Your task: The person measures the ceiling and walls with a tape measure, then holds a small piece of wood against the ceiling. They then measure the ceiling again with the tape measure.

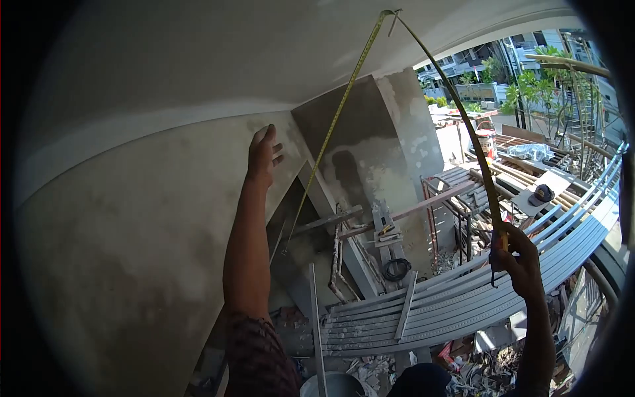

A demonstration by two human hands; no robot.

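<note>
My right hand (522,261) grips a tape measure (503,241) at the right, its case mostly covered by my fingers. The long blade (479,145) runs up from it toward the ceiling, folds over near the top, and its yellow marked stretch (342,99) slants down to the left. Low in the dim opening, the blade's far end is too small to make out clearly. My left hand (264,157) is raised in front of the plastered wall (152,218) with its fingers apart. It holds nothing and is apart from the blade.
Grey metal channels (456,304) lie in a long stack across the lower right. Rubble (489,370) lies below them. A coil of black cable (397,269), a cap (541,195) on a board, a paint bucket (486,142) and wooden poles stand or lie beyond. The ceiling (218,53) is close overhead.
</note>
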